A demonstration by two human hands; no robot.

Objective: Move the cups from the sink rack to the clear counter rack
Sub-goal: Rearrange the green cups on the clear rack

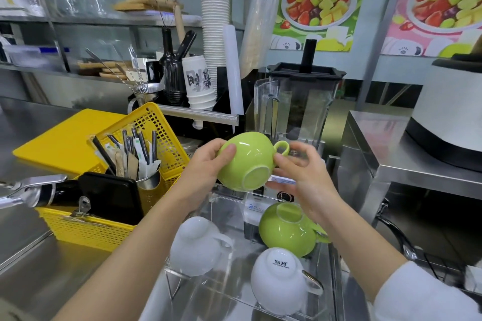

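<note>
A green cup is held upside down above the clear counter rack, its base facing me and its handle pointing right. My left hand grips its left side. Fingers of my right hand touch the cup's right side just under the handle. In the rack sit three cups, all upside down: a second green cup at the back right, a white cup at the left and a white cup with printed base at the front right. The sink rack is not in view.
A yellow basket with a utensil holder and a black box stands left of the rack, with a yellow board behind it. A blender stands right behind the rack. A steel stand rises at the right. A tap pokes in from the left.
</note>
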